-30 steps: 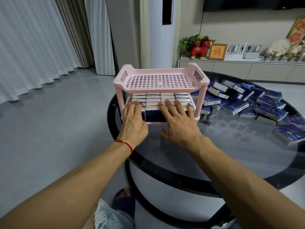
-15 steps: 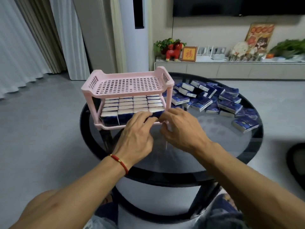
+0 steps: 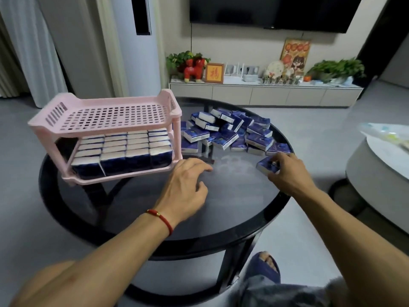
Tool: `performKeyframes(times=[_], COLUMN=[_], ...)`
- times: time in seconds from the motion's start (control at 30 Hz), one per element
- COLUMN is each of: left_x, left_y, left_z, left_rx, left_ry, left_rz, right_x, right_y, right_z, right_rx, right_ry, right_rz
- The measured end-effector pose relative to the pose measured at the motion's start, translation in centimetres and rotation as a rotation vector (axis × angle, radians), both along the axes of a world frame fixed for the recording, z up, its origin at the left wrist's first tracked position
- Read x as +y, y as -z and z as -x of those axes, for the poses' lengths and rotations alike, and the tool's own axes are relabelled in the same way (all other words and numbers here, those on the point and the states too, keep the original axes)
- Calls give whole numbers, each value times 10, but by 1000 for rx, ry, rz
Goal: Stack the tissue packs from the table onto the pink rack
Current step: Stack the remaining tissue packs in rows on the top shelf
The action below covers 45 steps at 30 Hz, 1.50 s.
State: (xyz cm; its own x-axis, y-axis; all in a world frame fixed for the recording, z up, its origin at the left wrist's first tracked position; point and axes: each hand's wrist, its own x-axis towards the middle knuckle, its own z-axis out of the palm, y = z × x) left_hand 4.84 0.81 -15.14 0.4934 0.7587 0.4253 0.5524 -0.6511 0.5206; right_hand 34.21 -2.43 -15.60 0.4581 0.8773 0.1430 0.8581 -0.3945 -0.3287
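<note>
The right hand (image 3: 287, 171) pinches the nearest loose tissue pack (image 3: 266, 166), likely for the bare top shelf of the pink rack (image 3: 106, 117), whose lower shelf is full, while the left hand (image 3: 188, 185) hovers slack over the glass table (image 3: 232, 213).

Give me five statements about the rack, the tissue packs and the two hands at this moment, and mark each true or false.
1. The top shelf of the pink rack holds tissue packs. False: it is bare; only the lower shelf is filled.
2. The right hand grips a single tissue pack on the glass table. True.
3. The left hand holds a pack. False: it holds nothing, fingers relaxed above the glass.
4. A pile of loose packs lies to the right of the rack. True.
5. The red cord bracelet is on the right wrist. False: it is on the left wrist.
</note>
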Motion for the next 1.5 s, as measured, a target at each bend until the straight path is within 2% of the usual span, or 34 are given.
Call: performKeyframes(times=[0.17,0.27,0.4,0.47,0.5,0.6,0.67,0.77,0.87,0.93,1.07,1.13,1.3,1.5], left_x=[-5,-9,-9,-5,-3,-3,-3,-2,2,4,8,8,3,2], left_y=[3,4,4,5,5,5,5,2,2,1,0,0,-3,-9], left_z=[-23,-37,-49,-51,-50,-46,-43,-36,-31,-30,-31,-30,-25,-15], left_rx=[-11,-13,142,134,119,67,22,-33,-77,-139,-270,-329,-429,-530], left_ry=[28,7,40,51,48,30,40,38,5,-21,-73,-84,-62,-18], left_rz=[108,257,433,448,453,425,384,358,373,418,578,627,674,747], right_x=[-9,-21,-30,-26,-22,0,11,21,24,23,15,10,5,-13], right_y=[-8,-16,-19,-22,-21,-7,5,23,27,23,16,15,7,-19], right_z=[11,32,53,45,36,-6,-27,-38,-36,-34,-31,-30,-22,-10], right_rx=[-10,136,283,418,426,127,52,39,23,-36,-99,-124,-44,124], right_ry=[-220,-461,-671,-601,-507,-141,-4,-9,0,35,42,30,3,-1], right_rz=[-46,39,145,107,27,-184,-120,8,-50,-71,27,-15,-58,111])
